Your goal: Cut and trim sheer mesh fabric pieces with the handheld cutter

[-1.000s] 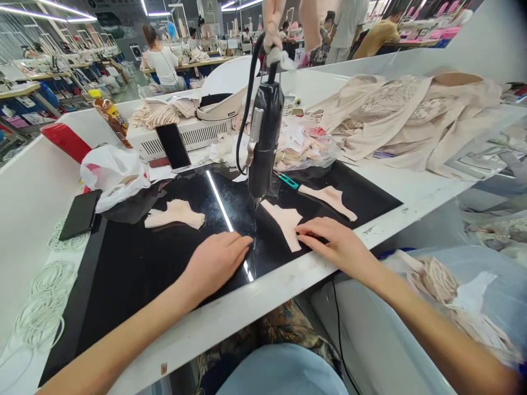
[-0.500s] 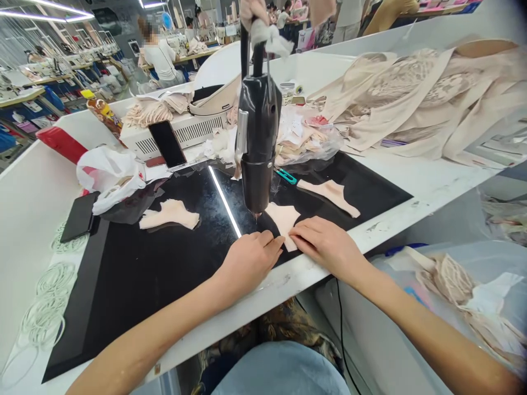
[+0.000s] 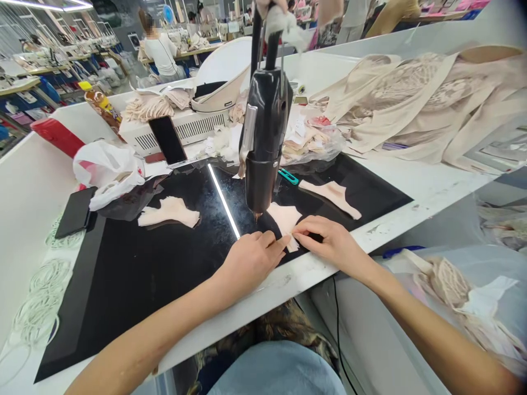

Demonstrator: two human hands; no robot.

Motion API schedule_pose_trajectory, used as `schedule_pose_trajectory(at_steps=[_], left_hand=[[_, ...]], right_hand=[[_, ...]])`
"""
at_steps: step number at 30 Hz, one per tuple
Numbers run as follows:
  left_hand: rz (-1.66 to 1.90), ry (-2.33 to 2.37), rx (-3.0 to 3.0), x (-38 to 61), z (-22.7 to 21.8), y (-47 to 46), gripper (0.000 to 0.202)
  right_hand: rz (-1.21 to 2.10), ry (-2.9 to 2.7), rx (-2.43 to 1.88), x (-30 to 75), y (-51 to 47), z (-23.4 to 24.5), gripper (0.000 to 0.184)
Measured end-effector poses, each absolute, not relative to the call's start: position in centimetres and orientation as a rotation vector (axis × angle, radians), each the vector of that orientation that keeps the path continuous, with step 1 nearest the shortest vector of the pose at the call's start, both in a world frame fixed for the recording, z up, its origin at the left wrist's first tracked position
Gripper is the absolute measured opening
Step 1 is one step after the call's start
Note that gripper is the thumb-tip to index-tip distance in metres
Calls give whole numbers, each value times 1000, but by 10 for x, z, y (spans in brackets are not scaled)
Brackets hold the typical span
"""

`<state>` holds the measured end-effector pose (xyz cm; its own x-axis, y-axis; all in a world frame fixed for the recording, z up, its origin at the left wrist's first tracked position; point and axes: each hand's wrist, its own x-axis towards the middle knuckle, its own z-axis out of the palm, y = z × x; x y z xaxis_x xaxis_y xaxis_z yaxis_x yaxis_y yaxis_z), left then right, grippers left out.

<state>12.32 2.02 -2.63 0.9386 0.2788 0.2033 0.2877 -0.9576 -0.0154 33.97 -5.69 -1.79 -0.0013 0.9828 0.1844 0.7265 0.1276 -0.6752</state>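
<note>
A small beige cut fabric piece [image 3: 284,216] lies on the black mat in front of me, under my fingers. My left hand [image 3: 257,252] is closed at its left edge, fingers together and the index fingertip on the cloth. From the other side my right hand [image 3: 329,241] pinches the same piece between thumb and fingers near its narrow lower end. Just above and behind the piece hangs a black machine head [image 3: 263,142] with a narrow tip pointing down. Two similar pieces lie apart, a left fabric piece [image 3: 169,212] and a right fabric piece [image 3: 331,196].
The black mat [image 3: 144,274] covers much of the white table. Teal thread snips [image 3: 289,176] lie behind the machine head. A phone [image 3: 168,140] leans at the back. Beige garments [image 3: 411,104] are heaped at right; green cord coils [image 3: 41,299] and a plastic bag [image 3: 109,170] are at left.
My right thumb and fingers have drawn into a pinch on the fabric's edge, and my left index finger has reached further over the cloth. The view has shifted slightly.
</note>
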Motion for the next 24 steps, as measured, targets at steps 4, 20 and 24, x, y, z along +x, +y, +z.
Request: schedule_pose_trajectory(at_steps=[4, 20, 24], left_hand=[[-291, -440, -3050, 124, -28, 21, 36], [-255, -481, -3083, 125, -19, 19, 36], [-276, -495, -3091, 124, -20, 20, 36]], right_hand=[[574, -1721, -1673, 339, -56, -17, 18], [732, -1232, -1638, 351, -8, 3, 27], [749, -1072, -1509, 354, 23, 13, 26]])
